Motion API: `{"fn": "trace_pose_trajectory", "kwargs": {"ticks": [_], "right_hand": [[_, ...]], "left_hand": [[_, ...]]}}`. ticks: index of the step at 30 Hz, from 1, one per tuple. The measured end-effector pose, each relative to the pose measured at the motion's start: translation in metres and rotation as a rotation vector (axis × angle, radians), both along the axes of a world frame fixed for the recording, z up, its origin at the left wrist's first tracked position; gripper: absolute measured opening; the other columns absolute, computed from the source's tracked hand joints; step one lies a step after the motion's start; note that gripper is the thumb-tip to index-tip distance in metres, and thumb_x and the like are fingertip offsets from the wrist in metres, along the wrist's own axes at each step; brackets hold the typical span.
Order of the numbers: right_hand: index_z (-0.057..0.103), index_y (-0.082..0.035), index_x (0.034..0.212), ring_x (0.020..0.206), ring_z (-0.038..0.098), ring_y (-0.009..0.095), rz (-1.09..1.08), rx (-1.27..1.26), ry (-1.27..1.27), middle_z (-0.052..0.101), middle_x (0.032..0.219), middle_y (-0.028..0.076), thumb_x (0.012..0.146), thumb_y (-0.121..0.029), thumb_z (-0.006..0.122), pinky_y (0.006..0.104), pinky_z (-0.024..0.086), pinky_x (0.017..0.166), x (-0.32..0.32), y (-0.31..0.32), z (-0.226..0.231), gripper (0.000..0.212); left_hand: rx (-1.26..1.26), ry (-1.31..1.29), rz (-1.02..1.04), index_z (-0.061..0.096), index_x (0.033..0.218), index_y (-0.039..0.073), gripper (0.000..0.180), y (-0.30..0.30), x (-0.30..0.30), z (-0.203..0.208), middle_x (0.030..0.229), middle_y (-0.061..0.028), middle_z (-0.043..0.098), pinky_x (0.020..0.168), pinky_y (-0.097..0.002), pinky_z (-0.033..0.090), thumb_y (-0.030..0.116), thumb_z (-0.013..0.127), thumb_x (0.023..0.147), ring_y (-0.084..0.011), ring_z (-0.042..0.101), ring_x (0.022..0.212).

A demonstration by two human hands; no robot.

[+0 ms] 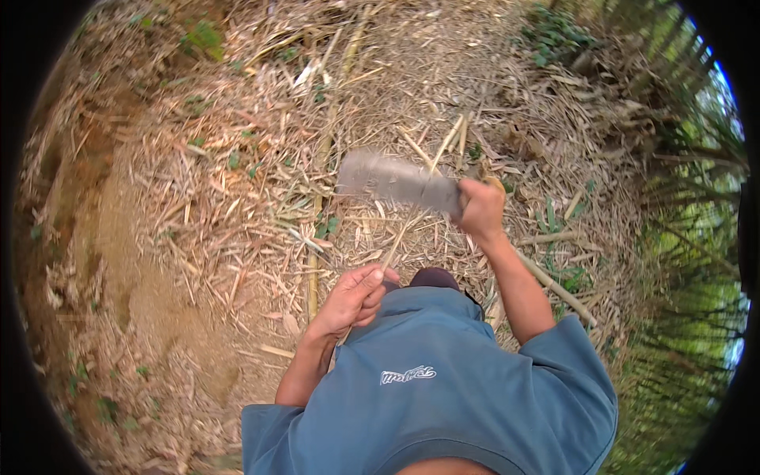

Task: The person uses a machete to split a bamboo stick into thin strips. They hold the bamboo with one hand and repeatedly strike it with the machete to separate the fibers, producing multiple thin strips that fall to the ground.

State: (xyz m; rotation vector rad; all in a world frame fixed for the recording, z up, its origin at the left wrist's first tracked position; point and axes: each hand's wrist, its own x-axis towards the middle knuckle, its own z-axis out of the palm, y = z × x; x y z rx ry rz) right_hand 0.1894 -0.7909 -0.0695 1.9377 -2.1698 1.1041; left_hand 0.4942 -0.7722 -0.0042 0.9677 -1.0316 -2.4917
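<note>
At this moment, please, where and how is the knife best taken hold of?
Probably by its handle end, coming from the right: there the right hand wraps the knife. The broad blade extends leftward from that grip. Motion blur hides which edge is sharp, so fingers should keep off the whole blade.

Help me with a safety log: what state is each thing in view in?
Broad blade: held sideways, blurred
Thin stick: held at its near end, slanted
Left hand: closed on the thin stick
Right hand: closed at the broad blade's handle end
Left pole: lying down
Right pole: lying down
Leaves: scattered, dry
Blue shirt: worn
</note>
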Motion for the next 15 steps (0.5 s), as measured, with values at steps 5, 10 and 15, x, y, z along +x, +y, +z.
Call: {"fn": "trace_pose_trajectory", "kwargs": {"ticks": [5,10,15], "right_hand": [[0.071,-0.009,0.082,0.058,0.065,0.035,-0.166,-0.013,-0.102,0.064,0.062,0.016,0.071,-0.03,0.076,0.0422,0.052,0.056,-0.035,0.001,-0.005,0.024],[0.07,-0.005,0.082,0.058,0.064,0.035,-0.21,-0.141,-0.03,0.063,0.064,0.018,0.076,-0.024,0.071,0.0408,0.049,0.055,-0.046,-0.01,0.017,0.02],[0.066,0.002,0.076,0.049,0.056,0.02,-0.623,-0.196,-0.402,0.06,0.057,0.01,0.084,-0.027,0.069,0.039,0.043,0.05,-0.131,-0.027,-0.002,0.03]], "left_hand": [[-0.024,-0.023,-0.116,0.059,0.115,0.002,0.029,-0.034,-0.007,0.003,0.059,0.0076,0.03,0.036,-0.0204,0.021,0.026,0.044,0.108,-0.0028,0.023,0.042],[-0.072,0.043,-0.136,0.059,0.116,0.002,0.029,-0.056,-0.026,0.031,0.058,0.0078,0.028,0.036,-0.0202,0.021,0.026,0.044,0.108,-0.0026,0.023,0.042],[-0.198,0.058,-0.174,0.059,0.113,0.001,0.027,-0.06,-0.026,0.049,0.057,0.0078,0.029,0.036,-0.0208,0.021,0.024,0.044,0.108,-0.0032,0.024,0.04]]}}
